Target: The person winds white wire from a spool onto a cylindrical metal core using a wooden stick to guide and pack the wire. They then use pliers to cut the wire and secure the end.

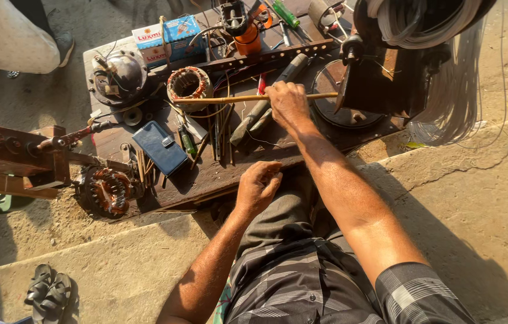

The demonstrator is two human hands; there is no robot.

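Winding frame (386, 78) at top right cut off by picture edge, its pale wire loops partly out of view. Right hand (287, 102) closed around thin wooden stick (236, 99); stick lies level over board, tip reaching copper-wound stator (189, 84). Left hand (258, 185) loosely curled at board edge; contents indiscernible.

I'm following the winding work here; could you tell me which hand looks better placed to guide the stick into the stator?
Probably the right hand: it grips the stick, whose tip reaches the stator. The left hand rests closed at the board's near edge.
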